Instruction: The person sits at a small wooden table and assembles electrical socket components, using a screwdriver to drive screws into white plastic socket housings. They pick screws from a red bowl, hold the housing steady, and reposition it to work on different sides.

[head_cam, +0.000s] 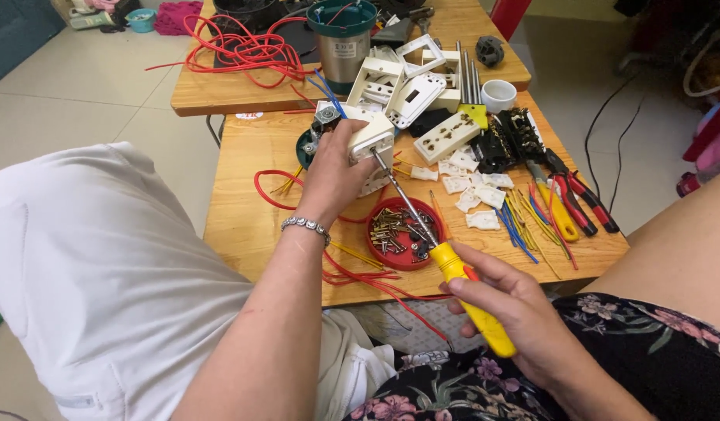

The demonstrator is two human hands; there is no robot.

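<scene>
My left hand (334,173) grips a white electrical socket box (369,134) and holds it tilted above the wooden table (243,218). My right hand (510,306) is closed around the yellow handle of a screwdriver (473,298). Its metal shaft runs up and left, and the tip touches the underside of the socket box. Below the shaft sits a red round dish (400,233) holding several screws. A silver bracelet (305,227) circles my left wrist.
White socket plates (446,137) and small white parts (473,195) lie at the table's right. Red-handled pliers (582,199), cut yellow and blue wires (524,218), red wire coils (243,48), a steel canister (342,43) and a white cup (498,95) crowd the far side.
</scene>
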